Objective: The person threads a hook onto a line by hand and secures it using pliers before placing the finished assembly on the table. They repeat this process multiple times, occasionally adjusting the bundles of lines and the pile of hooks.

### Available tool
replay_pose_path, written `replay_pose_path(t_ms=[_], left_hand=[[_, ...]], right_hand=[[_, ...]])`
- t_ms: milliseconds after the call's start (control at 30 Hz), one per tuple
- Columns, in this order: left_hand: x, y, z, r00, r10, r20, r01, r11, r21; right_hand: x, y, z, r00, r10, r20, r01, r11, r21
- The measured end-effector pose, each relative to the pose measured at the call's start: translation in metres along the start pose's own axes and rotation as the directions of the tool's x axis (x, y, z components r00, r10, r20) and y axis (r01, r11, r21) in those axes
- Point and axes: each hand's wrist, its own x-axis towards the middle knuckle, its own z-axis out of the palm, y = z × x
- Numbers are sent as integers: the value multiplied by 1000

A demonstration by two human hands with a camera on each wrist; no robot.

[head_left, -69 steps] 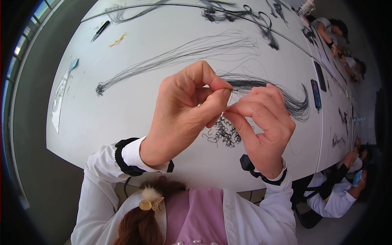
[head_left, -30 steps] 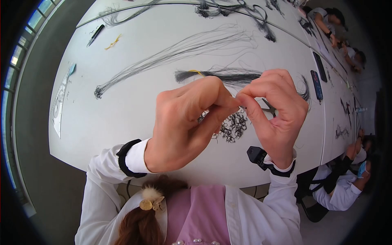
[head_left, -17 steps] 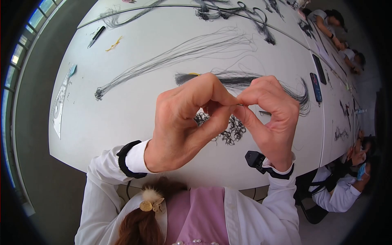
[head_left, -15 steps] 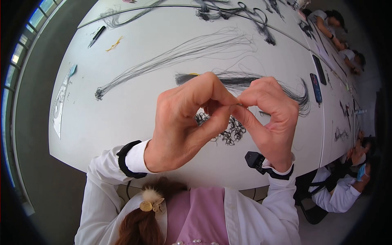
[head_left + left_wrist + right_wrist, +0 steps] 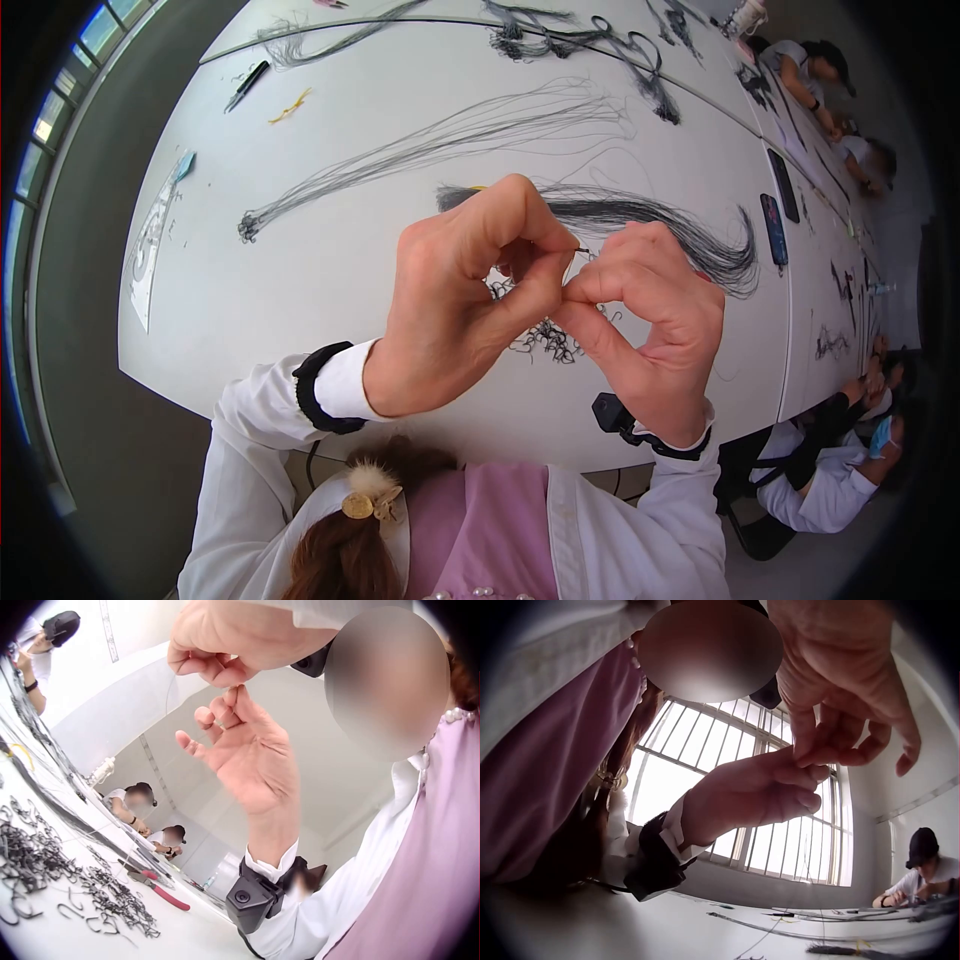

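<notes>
In the head view my left hand (image 5: 470, 300) pinches a thin dark strand (image 5: 583, 250) between thumb and forefinger, its dark tip poking past them. Close on its right, my right hand (image 5: 655, 320) pinches with thumb and forefinger, slightly lower; what lies between these fingertips is too fine to make out. Both hands are raised above the table. Behind them lies a thick bundle of dark strands (image 5: 650, 212), and below them a pile of short curly dark pieces (image 5: 555, 343). Red-handled pliers (image 5: 166, 891) lie beside that pile in the left wrist view.
A thinner strand bundle (image 5: 350, 160) lies across the white table (image 5: 250, 300). A black pen (image 5: 247, 86), yellow ties (image 5: 290, 106) and a clear ruler (image 5: 150, 250) are at the left, two phones (image 5: 773, 230) at the right. Several people sit along the right side.
My hands have drawn slightly apart at the fingertips; the right hand has moved down and a little left. The dark strand tip now shows at my left fingertips.
</notes>
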Motion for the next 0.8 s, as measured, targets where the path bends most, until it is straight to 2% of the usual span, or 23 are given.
replay_pose_path(t_ms=[67, 100, 167, 300, 433, 500, 567, 667, 700, 800], left_hand=[[1, 4, 0, 996, -90, -2, 90, 996, -10], [1, 3, 1, 996, -87, -2, 87, 996, -10], [3, 1, 3, 985, -155, -75, 151, 987, -59], [14, -8, 2, 979, -145, -145, 124, 982, -141], [18, -10, -3, 955, -258, -148, 199, 924, -327], [21, -10, -5, 941, -311, -132, 227, 870, -437], [23, -9, -8, 933, -336, -131, 250, 863, -439], [32, -14, -18, 909, -410, -73, 311, 786, -535], [37, -15, -21, 909, -410, -73, 314, 791, -525], [55, -21, -35, 922, -373, -103, 221, 727, -650]], right_hand=[[0, 0, 2, 1000, -11, -28, 11, 1000, 16], [0, 0, 2, 999, -13, -29, 13, 1000, 15], [-1, -2, 2, 1000, -2, -18, 3, 1000, 29], [-1, -3, 9, 999, -30, 21, 29, 998, 49], [-8, -8, 21, 994, -96, 58, 94, 995, 36], [-9, -12, 25, 988, -132, 82, 136, 990, -44], [-11, -11, 30, 986, -139, 95, 144, 988, -47], [-14, -9, 32, 984, -125, 126, 129, 991, -27], [-15, -9, 32, 982, -110, 151, 112, 994, -6], [-11, -6, 26, 976, -81, 201, 70, 996, 60]])
